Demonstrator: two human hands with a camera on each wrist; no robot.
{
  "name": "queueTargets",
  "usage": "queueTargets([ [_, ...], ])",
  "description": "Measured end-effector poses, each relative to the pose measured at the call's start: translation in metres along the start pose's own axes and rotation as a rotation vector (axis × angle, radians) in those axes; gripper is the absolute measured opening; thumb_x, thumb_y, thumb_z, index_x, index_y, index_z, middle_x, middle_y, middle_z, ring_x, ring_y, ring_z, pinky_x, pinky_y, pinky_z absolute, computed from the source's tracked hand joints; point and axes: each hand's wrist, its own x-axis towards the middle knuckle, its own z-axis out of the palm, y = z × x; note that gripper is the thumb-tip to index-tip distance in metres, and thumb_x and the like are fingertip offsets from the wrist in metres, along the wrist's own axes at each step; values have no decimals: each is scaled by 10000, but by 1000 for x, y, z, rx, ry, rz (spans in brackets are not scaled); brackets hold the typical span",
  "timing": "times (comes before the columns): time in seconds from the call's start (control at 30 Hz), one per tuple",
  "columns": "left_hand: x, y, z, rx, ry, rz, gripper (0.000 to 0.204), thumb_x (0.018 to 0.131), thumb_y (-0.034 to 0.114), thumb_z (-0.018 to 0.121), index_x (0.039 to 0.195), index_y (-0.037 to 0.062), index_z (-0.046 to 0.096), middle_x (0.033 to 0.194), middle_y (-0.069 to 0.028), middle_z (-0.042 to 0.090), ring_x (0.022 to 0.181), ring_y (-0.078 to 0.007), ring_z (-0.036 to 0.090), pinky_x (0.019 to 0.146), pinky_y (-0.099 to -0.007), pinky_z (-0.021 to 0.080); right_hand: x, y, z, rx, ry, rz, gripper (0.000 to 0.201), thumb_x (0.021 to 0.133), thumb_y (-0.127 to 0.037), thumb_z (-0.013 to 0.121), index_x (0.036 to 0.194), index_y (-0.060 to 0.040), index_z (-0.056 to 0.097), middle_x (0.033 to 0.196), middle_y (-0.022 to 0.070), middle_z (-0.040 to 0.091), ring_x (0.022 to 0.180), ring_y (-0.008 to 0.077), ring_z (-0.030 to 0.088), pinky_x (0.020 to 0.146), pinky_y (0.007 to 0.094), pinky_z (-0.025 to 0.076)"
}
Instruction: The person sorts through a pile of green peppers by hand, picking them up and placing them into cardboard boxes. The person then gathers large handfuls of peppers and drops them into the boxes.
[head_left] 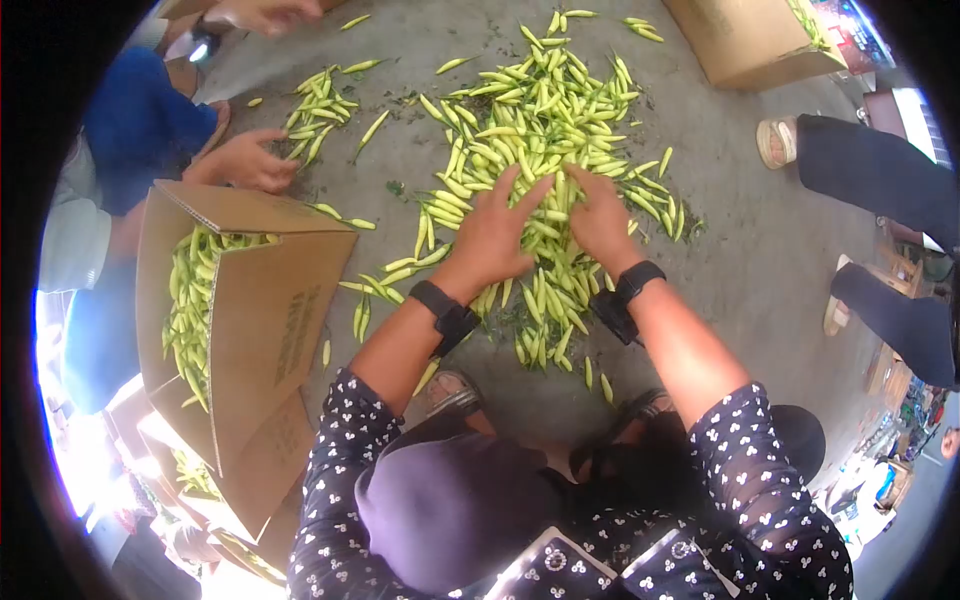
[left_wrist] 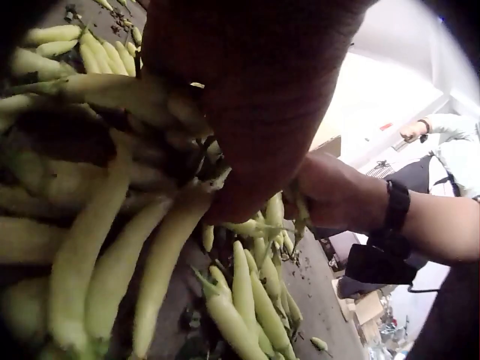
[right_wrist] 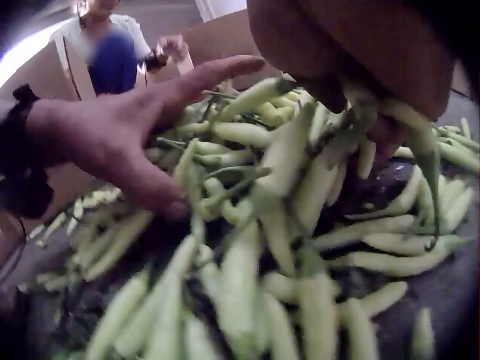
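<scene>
A heap of pale green chili peppers is spread over the grey floor in front of me. My left hand lies over the near-left part of the heap, its thumb and forefinger spread wide in the right wrist view, with loose peppers between them. Close beside it, my right hand reaches down into the same peppers. Seen from the right wrist, that hand's fingers curl over a few chili peppers, one poking out below with its stem hanging. The palms hide part of the heap.
At left stands an open cardboard box holding more chilies. Another person's hand is beside a small cluster of peppers. A second box is at the upper right, above a person's sandalled foot.
</scene>
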Motion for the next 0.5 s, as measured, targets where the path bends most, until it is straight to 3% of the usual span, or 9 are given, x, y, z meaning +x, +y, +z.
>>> queueTargets([
  [0.03,4,0,0,-39,41,-4,980,540,106,737,1409,270,315,1418,-212,265,1106,-407,463,869,-441,471,0,-2,4,52,17,-38,542,736,-18,479,1258,-161,520,1114,206,518,956,383,561,806,428,475],
  [0.07,8,-1,-1,-77,83,-7,987,539,108,732,1414,265,304,1418,-217,264,1094,-411,476,866,-443,471,1,-16,-5,140,-48,35,543,742,18,454,1259,-130,527,1144,210,526,1081,363,507,938,394,406],
  [0.17,24,-4,-8,-133,83,-44,1003,536,129,729,1424,244,277,1428,-224,248,1088,-405,502,868,-436,469,15,-15,-1,97,34,7,538,741,17,449,1258,-113,527,1160,213,523,1099,358,500,945,388,402],
  [0.27,34,-3,-19,-229,-85,-96,950,536,144,730,1392,205,323,1413,-243,284,1126,-384,495,886,-412,464,27,-12,0,150,3,44,513,732,9,458,1223,-101,552,1142,209,551,1049,367,535,919,394,424],
  [0.37,33,-16,1,-286,64,30,896,539,147,730,1358,175,367,1388,-235,332,1160,-387,473,925,-407,440,23,-10,1,165,-19,29,476,731,4,457,1184,-82,578,1131,211,577,1060,360,547,921,389,432],
  [0.43,17,-9,0,-346,92,44,851,549,144,724,1334,141,394,1381,-228,346,1194,-378,449,967,-400,407,8,-9,5,346,-13,31,482,729,14,436,1186,-59,570,1157,217,571,1093,355,538,948,376,417],
  [0.5,-3,4,-6,-406,109,30,834,559,133,717,1331,127,400,1374,-221,356,1225,-378,416,988,-407,388,-12,-27,-8,351,-70,93,476,723,13,432,1176,-39,569,1173,218,567,1109,348,535,968,363,403],
])
